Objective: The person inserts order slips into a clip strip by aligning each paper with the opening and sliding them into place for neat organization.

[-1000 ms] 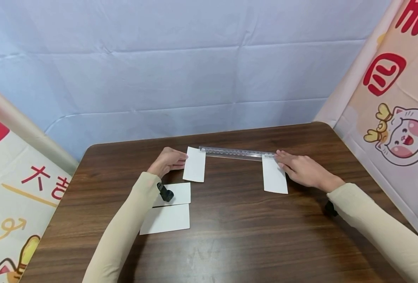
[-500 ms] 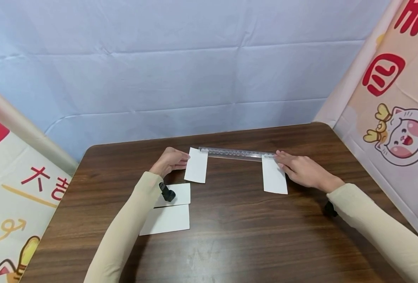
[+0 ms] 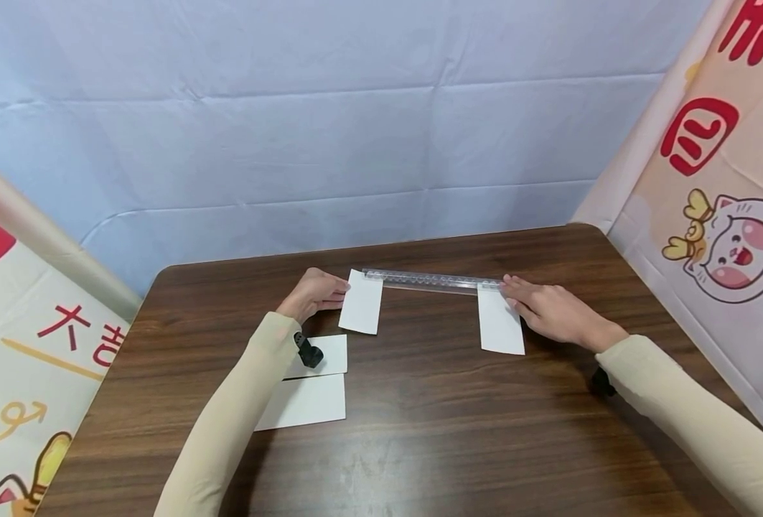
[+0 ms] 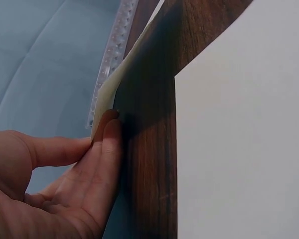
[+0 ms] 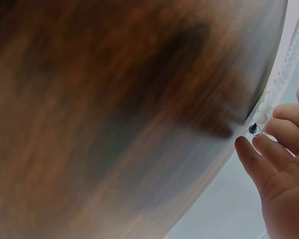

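In the head view my left hand (image 3: pixel 316 293) pinches the left edge of a white paper card (image 3: pixel 362 305) between thumb and fingers. The left wrist view shows that card (image 4: pixel 107 94) edge-on and raised a little off the table. A clear plastic strip, ruler-like (image 3: pixel 433 281), lies across the far part of the table, its left end at the held card's top. Straight fingers of my right hand (image 3: pixel 555 312) rest on the strip's right end. Below that end lies a second white card (image 3: pixel 500 327), its top at the strip. Whether the left card is over or under the strip, I cannot tell.
Two more white cards, an upper one (image 3: pixel 326 355) and a lower one (image 3: pixel 306 402), lie on the brown wooden table (image 3: pixel 433 431) near my left forearm. A pale cloth (image 3: pixel 355 143) hangs behind the table. Printed banners (image 3: pixel 730 237) stand at both sides.
My left hand has slid slightly to the right with the pinched card, which now overlaps the strip's left end more. My right hand and the strip have stayed in place.
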Available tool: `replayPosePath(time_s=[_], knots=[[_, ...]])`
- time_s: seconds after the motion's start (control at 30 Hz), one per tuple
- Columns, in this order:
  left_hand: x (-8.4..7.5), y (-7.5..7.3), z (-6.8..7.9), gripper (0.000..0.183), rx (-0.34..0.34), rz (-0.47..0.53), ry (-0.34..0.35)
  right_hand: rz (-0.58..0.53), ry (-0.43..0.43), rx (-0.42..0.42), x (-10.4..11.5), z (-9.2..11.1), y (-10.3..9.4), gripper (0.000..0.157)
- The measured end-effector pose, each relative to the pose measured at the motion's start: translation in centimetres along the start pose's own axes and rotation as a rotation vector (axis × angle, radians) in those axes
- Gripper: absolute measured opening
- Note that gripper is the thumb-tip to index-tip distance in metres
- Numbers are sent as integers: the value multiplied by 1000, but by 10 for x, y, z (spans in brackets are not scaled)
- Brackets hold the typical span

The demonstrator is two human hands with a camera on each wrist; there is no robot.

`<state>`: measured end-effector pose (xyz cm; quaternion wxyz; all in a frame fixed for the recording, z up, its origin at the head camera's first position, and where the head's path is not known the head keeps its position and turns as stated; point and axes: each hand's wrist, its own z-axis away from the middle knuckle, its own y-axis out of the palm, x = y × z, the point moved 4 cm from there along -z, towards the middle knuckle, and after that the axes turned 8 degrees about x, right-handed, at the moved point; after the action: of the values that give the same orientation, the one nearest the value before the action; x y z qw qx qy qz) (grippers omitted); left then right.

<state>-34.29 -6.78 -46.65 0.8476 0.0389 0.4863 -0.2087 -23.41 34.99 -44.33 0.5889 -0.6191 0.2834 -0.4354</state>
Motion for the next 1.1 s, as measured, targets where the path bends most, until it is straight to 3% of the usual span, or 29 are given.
replayPosePath(time_s=[1.1], knots=[[-9,15,-3,32,27,5,0,13,-12,6,-1,-1,-1,46]])
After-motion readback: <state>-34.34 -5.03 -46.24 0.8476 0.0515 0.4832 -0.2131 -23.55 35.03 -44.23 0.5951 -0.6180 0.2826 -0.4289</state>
